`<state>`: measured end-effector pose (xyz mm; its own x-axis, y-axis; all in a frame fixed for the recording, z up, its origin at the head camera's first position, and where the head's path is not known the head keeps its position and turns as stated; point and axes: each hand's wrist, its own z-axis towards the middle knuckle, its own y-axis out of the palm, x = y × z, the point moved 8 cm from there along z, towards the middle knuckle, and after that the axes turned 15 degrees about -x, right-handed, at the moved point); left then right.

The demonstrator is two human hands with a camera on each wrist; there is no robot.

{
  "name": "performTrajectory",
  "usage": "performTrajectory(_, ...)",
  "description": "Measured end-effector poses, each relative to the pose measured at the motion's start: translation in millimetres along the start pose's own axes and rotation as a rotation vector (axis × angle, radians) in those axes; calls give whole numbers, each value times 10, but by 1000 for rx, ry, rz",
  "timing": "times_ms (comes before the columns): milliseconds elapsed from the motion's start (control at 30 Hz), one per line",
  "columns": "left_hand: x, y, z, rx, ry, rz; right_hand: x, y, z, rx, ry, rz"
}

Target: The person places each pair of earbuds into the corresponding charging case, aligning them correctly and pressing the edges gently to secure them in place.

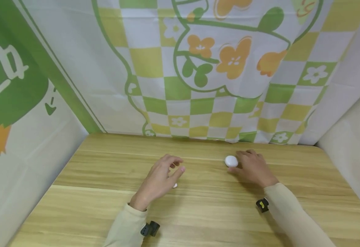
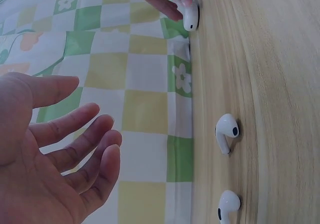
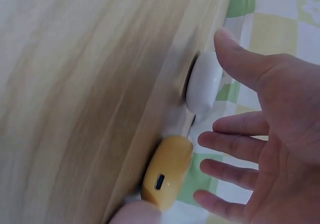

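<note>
A glossy white earbud case [image 1: 231, 161] rests on the table beside my right hand [image 1: 254, 168]. The thumb and fingers of that hand spread around the case's near side, and in the right wrist view [image 3: 270, 134] they look extended, not curled round it. Whether the thumb touches the case is hard to tell. My left hand [image 1: 158, 180] hovers over the table with fingers loosely bent and nothing in it. Two white earbuds, an upper one [image 2: 227, 129] and a lower one [image 2: 229, 204], lie on the wood; the head view shows only a bit of one [image 1: 175, 185] beside that hand.
A yellow rounded case [image 3: 167, 171] with a charging port lies beyond the white case, hidden in the head view. Next to it is a pale pink rounded thing [image 3: 135, 214], cut off by the frame. A patterned cloth [image 1: 198, 113] hangs along the table's [image 1: 112, 161] back edge.
</note>
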<state>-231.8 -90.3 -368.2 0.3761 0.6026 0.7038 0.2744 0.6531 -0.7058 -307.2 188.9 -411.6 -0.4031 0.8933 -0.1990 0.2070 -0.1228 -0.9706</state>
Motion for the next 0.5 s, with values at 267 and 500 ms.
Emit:
performTrajectory(267,-1,-11,-5,8,7,-1,21,73,86,-31,38,2)
performTrajectory(500,-11,-10,-10,6,-5,-6,10,102,109,-44,46,-10)
